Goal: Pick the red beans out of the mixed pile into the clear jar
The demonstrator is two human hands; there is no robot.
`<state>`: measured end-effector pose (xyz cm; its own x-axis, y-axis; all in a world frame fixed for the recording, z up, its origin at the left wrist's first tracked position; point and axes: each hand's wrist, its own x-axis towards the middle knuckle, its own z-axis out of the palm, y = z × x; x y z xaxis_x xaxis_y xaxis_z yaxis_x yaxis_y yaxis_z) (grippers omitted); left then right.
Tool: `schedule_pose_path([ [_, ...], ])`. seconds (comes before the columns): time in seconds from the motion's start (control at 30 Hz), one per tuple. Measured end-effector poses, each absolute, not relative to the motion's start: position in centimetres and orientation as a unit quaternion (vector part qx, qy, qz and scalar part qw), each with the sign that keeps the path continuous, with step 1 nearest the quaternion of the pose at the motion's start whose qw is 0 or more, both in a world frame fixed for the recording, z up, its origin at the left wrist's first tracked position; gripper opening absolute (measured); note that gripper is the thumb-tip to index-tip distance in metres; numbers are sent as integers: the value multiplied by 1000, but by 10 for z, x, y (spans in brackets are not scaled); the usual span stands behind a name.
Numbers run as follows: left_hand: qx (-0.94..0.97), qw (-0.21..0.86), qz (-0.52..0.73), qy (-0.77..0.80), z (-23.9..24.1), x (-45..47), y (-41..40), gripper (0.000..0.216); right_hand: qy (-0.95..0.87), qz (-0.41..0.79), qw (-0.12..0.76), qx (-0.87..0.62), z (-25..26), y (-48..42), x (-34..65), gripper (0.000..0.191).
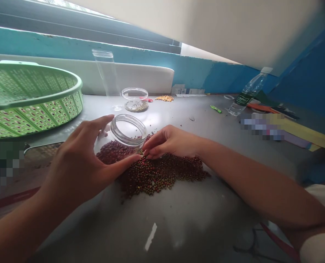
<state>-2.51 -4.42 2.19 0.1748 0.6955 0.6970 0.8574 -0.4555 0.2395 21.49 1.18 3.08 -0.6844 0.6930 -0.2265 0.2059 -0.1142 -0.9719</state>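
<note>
Two bare hands meet over a pile of beans near the middle of the grey table. Farthest left, a green perforated basket sits well apart from them. Next comes the left hand, spread in a wide curve around a clear jar: fingers over the top, thumb along the underside, a loose cradling hold. The jar lies tipped on its side, mouth facing the right hand, its lower wall at the edge of the pile, with dark red beans banked inside. Behind it stand a tall empty container, a short jar with greenish grains in its base, and a scatter of yellow kernels. The pile, red and green mixed, spreads just below and right of the jar's mouth. The right hand rests on it, fingertips drawn together in a pinch close to the rim; whether a bean sits between them is too small to tell. Farther right stands a plastic bottle. The jar looks thin-walled, light and smooth, likely to roll or slip; its body, not the rim, seems the safer place to grip. The beans look hard and tiny, apt to skitter, best taken by fingertips
</note>
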Motion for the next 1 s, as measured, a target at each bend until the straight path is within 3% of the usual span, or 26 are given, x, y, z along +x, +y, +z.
schedule_pose_path([
  [0.13,-757,92,-385,-520,23,-24,-46,82,-677,601,194,-377,35,8,214,24],
  [0.27,-757,70,-374,-532,25,-22,-49,77,-795,419,226,-376,41,1,214,19],
  [0.4,-753,77,-376,-534,26,-21,-49,78,-884,311,187,-295,41,-1,213,14],
  [0.7,-758,99,-381,-519,25,-23,-47,82,-927,253,113,-255,33,-3,204,19],
  [1.0,-756,94,-381,-523,25,-22,-47,82,-914,280,135,-262,30,0,206,11],
])
